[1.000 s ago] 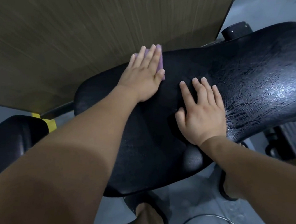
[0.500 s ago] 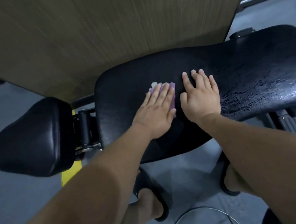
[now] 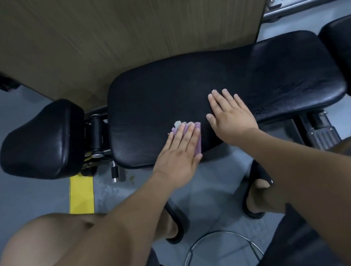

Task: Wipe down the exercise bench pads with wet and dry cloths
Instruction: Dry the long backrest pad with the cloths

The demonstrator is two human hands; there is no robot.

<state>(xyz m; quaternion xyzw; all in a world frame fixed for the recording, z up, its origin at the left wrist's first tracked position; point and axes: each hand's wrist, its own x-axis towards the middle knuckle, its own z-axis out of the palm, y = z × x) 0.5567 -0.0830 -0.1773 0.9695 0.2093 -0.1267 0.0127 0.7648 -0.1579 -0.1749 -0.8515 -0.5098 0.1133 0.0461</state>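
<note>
At the far left a small black pad (image 3: 41, 141) stands on the grey floor, with 2 yellow floor marks (image 3: 81, 193) near it. A metal hinge (image 3: 97, 134) joins this small pad to the long black bench pad (image 3: 160, 90), which runs to the right below a brown wooden panel (image 3: 112, 29). On the near edge of the long pad, a little left of its middle, lies a folded purple cloth (image 3: 198, 134). The left hand (image 3: 180, 156) presses flat on the cloth with straight fingers that lie close together, so it grips nothing; only the far end and the right side of the cloth show. Just beside it, to the right, the right hand (image 3: 231, 116) rests flat on the bare pad, fingers straight and slightly apart, holding nothing. Further right the pad surface shines with a wet patch (image 3: 288, 95). At the right end another black pad (image 3: 349, 54) follows, partly out of view. Below the hands, 2 feet in black sandals (image 3: 254, 207) stand on the floor near a chrome ring (image 3: 219, 234).
</note>
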